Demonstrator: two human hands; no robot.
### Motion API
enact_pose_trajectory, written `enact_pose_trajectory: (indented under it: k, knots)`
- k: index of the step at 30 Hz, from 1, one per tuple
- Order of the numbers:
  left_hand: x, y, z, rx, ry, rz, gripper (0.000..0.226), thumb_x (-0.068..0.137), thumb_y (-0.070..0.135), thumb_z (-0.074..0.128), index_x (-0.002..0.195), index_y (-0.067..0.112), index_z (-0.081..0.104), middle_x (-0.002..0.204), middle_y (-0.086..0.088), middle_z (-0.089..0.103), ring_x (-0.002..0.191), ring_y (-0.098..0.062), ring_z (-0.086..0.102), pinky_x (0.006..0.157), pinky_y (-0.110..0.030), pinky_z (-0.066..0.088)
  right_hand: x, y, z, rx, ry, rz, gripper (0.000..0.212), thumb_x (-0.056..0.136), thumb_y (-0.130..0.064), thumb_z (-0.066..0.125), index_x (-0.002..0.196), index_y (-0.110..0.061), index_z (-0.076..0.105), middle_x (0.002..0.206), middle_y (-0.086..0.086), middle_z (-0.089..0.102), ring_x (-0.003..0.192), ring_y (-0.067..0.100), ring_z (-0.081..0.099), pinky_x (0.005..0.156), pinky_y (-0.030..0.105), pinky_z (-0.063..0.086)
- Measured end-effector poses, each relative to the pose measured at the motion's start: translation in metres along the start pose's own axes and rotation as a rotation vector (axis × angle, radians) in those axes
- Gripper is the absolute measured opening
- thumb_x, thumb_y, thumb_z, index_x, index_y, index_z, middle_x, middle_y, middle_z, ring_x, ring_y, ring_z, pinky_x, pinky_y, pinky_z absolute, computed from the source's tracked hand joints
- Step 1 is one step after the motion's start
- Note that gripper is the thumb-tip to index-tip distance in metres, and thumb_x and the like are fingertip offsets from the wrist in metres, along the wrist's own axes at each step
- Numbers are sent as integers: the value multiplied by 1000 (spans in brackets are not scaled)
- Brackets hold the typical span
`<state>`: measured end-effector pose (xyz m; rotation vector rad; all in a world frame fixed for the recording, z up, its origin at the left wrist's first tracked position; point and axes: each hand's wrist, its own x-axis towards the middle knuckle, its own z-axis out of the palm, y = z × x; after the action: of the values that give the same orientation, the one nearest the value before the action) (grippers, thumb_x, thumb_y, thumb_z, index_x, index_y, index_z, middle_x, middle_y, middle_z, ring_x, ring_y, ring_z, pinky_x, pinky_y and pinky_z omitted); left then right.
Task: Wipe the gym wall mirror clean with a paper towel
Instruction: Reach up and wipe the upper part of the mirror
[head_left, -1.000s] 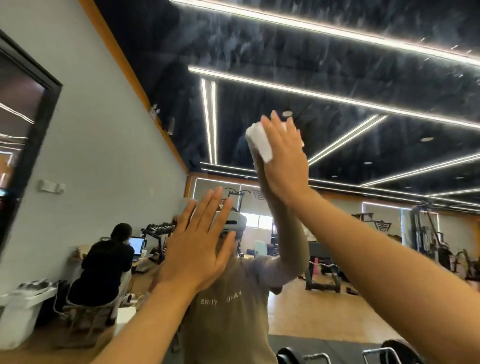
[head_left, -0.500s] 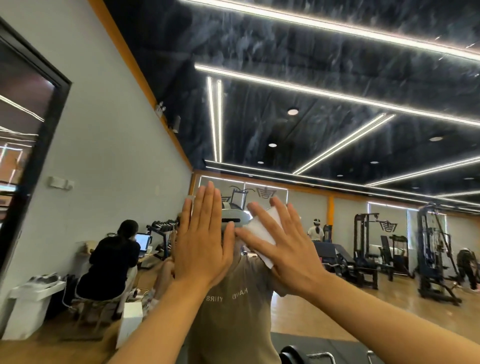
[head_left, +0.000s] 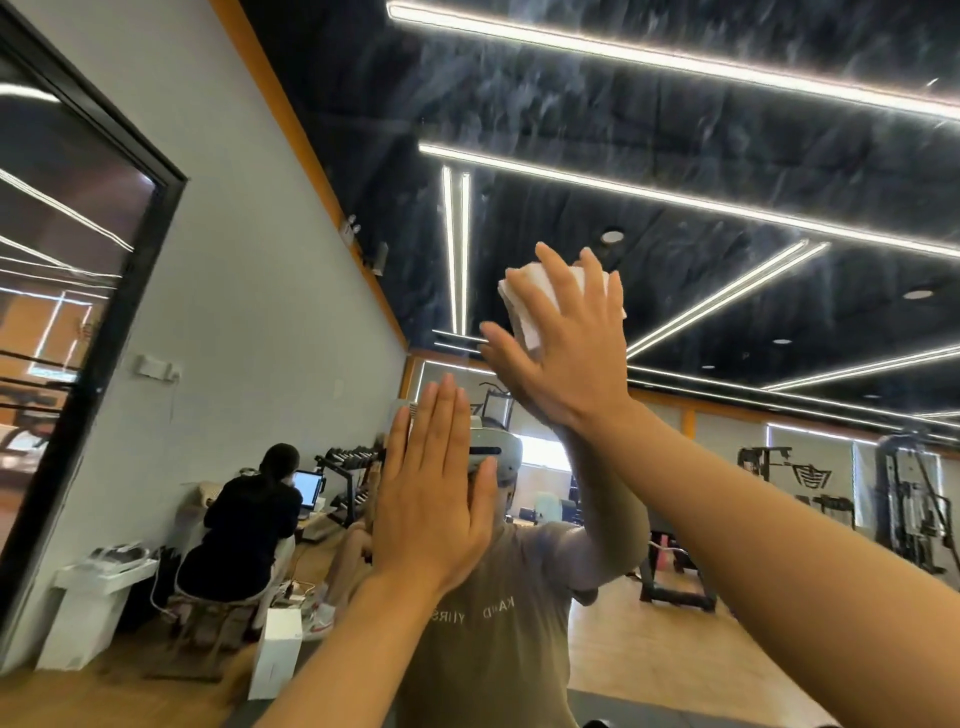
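Half a second on, my right hand (head_left: 563, 358) has swept back up from chest height beside my left to about one o'clock above it, carrying the folded white paper towel (head_left: 530, 306) with it. My fingers lie straight and spread, flat on the towel, pressing it against the large glass wall mirror (head_left: 675, 171); the wad's white edges show past my fingertips at eleven o'clock and behind my little finger at two o'clock. My left hand (head_left: 434, 499) has stayed where it was, low at centre, palm forward, fingers straight and close together, flat against the glass and holding nothing.

The mirror fills nearly the whole view. Its upper half reflects a black ceiling crossed by long white strip lights (head_left: 675, 57), and the glass there carries pale streaks and smears. Directly behind my hands is my own reflection, in a tan T-shirt (head_left: 498, 639) with mirrored lettering and a grey headset (head_left: 493, 457).

At nine o'clock from my left hand, a seated person in a black top (head_left: 244, 530) faces a lit laptop screen (head_left: 307, 488). A white box (head_left: 275, 660) stands on the wooden floor at seven o'clock, and a white bin-like stand (head_left: 88, 618) sits further left against the grey wall. Black weight machines (head_left: 909, 509) stand at three o'clock. A black-framed dark panel (head_left: 67, 260) takes the far left edge.
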<state>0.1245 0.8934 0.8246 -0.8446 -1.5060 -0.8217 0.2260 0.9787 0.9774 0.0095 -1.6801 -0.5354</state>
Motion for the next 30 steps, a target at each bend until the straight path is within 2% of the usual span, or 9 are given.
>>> enact_pose_trajectory:
  k: [3, 6, 12, 14, 16, 18, 23, 25, 30]
  knots:
    - [0, 1, -1, -13, 10, 4, 65, 107, 48, 8, 159, 11, 11, 168, -7, 7, 155, -21, 5, 124, -42, 5, -17, 4, -1, 9, -20, -81, 59, 104, -56, 20, 133, -22, 59, 150, 8, 46, 141, 42, 33, 115, 64, 22]
    - [0, 0, -2, -19, 21, 14, 63, 107, 45, 8, 159, 9, 12, 167, -9, 9, 155, -22, 7, 124, -42, 5, -46, 0, 3, 39, -22, -142, 37, 105, -36, 39, 132, -20, 58, 146, 9, 49, 141, 42, 33, 113, 64, 28]
    - [0, 0, -2, -20, 29, 23, 62, 108, 43, 11, 159, 8, 13, 167, -10, 9, 155, -21, 5, 124, -42, 5, -111, 13, -1, -3, -150, -473, 39, 106, -37, 36, 142, -24, 45, 152, 10, 44, 143, 43, 31, 114, 66, 27]
    - [0, -1, -2, -18, 25, 20, 62, 108, 43, 9, 159, 8, 13, 168, -9, 8, 155, -21, 5, 124, -42, 6, -98, 21, -4, -25, -184, -553, 43, 102, -30, 48, 144, -26, 41, 155, 9, 40, 144, 42, 31, 115, 64, 27]
    - [0, 0, -2, -22, 23, 15, 62, 107, 42, 10, 159, 8, 14, 168, -8, 8, 155, -21, 5, 124, -43, 6, -66, 27, -10, -9, -158, -478, 47, 97, -21, 53, 143, -23, 47, 156, 12, 38, 145, 41, 30, 117, 61, 23]
    - [0, 0, -2, -22, 33, 14, 62, 107, 42, 11, 159, 7, 15, 168, -8, 8, 155, -21, 5, 124, -44, 7, -18, 35, -17, 7, -80, -276, 42, 99, -15, 49, 141, -19, 53, 158, 14, 35, 147, 41, 26, 120, 59, 14]
    - [0, -2, 0, -18, 61, 29, 61, 107, 41, 13, 159, 8, 15, 167, -8, 10, 155, -21, 6, 124, -45, 9, 67, 43, -16, 50, 40, 103, 43, 104, -8, 43, 145, -19, 50, 163, 10, 25, 151, 38, 14, 123, 54, -1]
    - [0, -2, 0, -16, 66, 32, 61, 108, 41, 12, 159, 8, 15, 167, -9, 11, 155, -21, 6, 123, -45, 10, 58, 32, -13, 72, 59, 132, 41, 104, -11, 42, 144, -17, 51, 161, 10, 29, 150, 37, 17, 123, 56, 3]
    - [0, 0, -1, -15, 50, 21, 62, 107, 42, 9, 159, 7, 15, 167, -9, 9, 155, -22, 5, 124, -44, 7, -29, 6, -3, 79, 52, -86, 39, 96, -4, 60, 134, -13, 57, 147, 13, 47, 142, 39, 34, 121, 56, 16]
